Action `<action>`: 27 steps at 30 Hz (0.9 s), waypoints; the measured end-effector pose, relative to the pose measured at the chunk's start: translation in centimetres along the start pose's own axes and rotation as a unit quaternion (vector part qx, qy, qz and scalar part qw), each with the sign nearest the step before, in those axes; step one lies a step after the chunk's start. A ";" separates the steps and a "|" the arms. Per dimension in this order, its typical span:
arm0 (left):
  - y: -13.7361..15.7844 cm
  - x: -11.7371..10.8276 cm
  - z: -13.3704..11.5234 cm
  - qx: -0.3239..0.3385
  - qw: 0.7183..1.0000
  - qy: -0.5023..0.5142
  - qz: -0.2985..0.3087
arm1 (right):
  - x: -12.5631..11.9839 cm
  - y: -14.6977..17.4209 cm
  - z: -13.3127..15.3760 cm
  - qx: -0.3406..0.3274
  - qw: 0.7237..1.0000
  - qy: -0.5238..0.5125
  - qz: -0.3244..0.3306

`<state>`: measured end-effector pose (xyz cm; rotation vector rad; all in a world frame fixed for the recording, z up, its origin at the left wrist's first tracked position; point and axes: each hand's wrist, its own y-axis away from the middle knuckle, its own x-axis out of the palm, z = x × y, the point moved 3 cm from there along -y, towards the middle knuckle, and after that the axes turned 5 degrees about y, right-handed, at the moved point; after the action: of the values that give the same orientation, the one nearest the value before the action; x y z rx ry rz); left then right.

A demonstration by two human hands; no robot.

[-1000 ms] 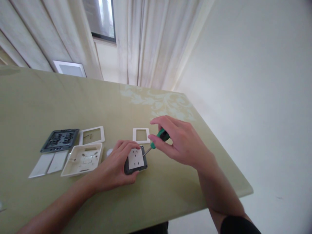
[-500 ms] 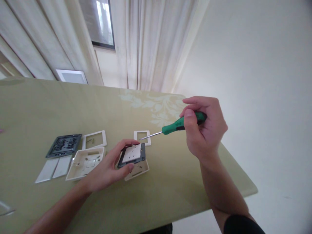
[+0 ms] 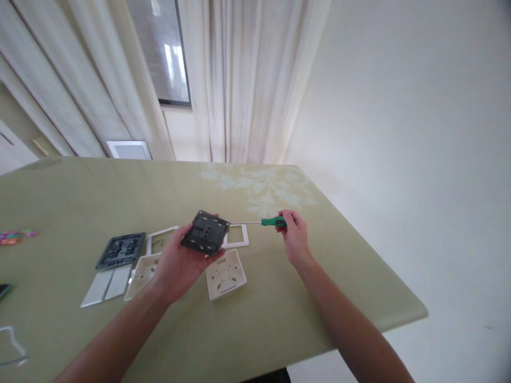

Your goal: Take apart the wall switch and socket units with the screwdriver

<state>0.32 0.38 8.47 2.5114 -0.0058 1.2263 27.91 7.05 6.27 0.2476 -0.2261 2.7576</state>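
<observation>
My left hand (image 3: 181, 268) grips a wall socket (image 3: 206, 232) by its edges, its dark back facing up toward me. My right hand (image 3: 294, 234) is closed round the green handle of a screwdriver (image 3: 273, 222). The thin shaft points left, and its tip meets the socket's right corner; whether it touches or sits just beside it, I cannot tell. Under the socket, on the table, lies an open white back box (image 3: 226, 275). A small white frame (image 3: 238, 236) rests behind that box, partly covered by the socket and the screwdriver.
Left of my hand are a dark switch plate (image 3: 121, 250), two white panels (image 3: 107, 284), another white back box (image 3: 139, 274) and a white frame (image 3: 162, 232) with small screws inside. Colourful small items (image 3: 16, 236) lie far left on the green-covered table (image 3: 279, 308).
The socket has been lifted off the white back box and turned over, from white face to dark back. My right hand has come down and left, bringing the screwdriver tip to the socket's corner.
</observation>
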 end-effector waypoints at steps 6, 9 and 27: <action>-2.0 1.3 0.5 0.033 0.991 0.112 -0.066 | -1.1 -0.8 -2.6 0.090 0.994 -0.057 -0.028; -2.8 0.9 0.8 0.060 0.982 0.142 -0.105 | -1.0 -0.8 -3.2 0.127 0.990 -0.067 -0.012; -1.8 -0.3 1.2 0.082 0.957 0.252 -0.121 | -0.1 0.0 -4.4 0.130 0.986 -0.029 0.097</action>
<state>1.33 1.68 6.95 2.1677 0.5288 1.7735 27.34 7.81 1.96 0.3928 0.1043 2.9743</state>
